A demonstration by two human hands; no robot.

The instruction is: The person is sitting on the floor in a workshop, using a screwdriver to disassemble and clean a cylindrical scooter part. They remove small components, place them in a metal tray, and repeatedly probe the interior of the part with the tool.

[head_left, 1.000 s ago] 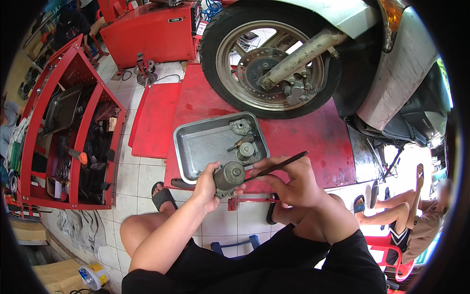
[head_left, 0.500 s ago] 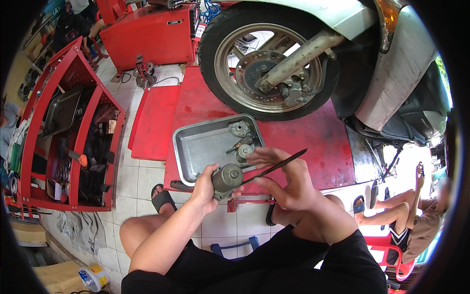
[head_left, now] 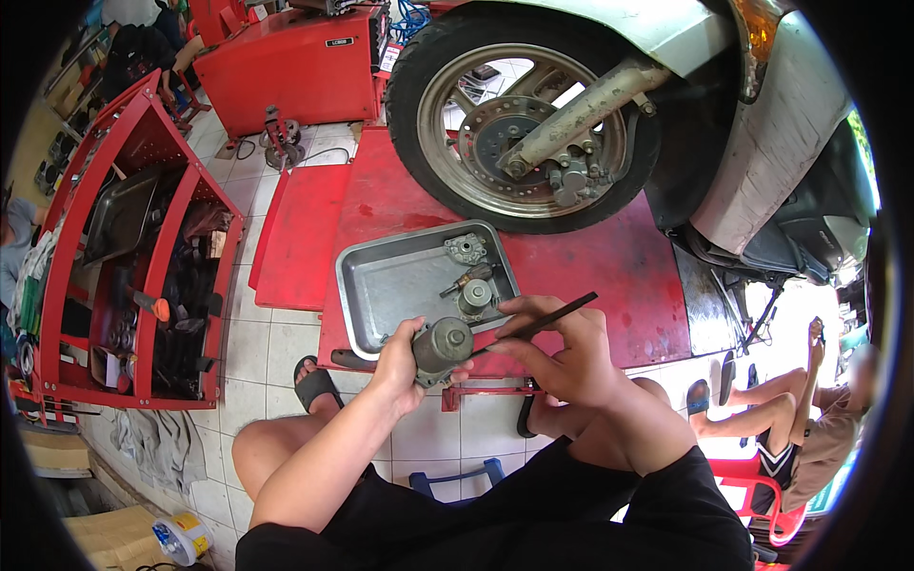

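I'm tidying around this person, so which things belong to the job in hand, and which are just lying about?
Belongs, by the look of it:
- grey metal cylinder, in the left hand
- thin dark tool, in the right hand
- metal tray with metal parts, probably

Seemingly just lying about:
- rumpled grey cloth, lower left
- white-and-yellow tub

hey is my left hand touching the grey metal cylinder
Touching: the head view shows your left hand gripping the grey metal cylinder, thumb pressed along its left side.
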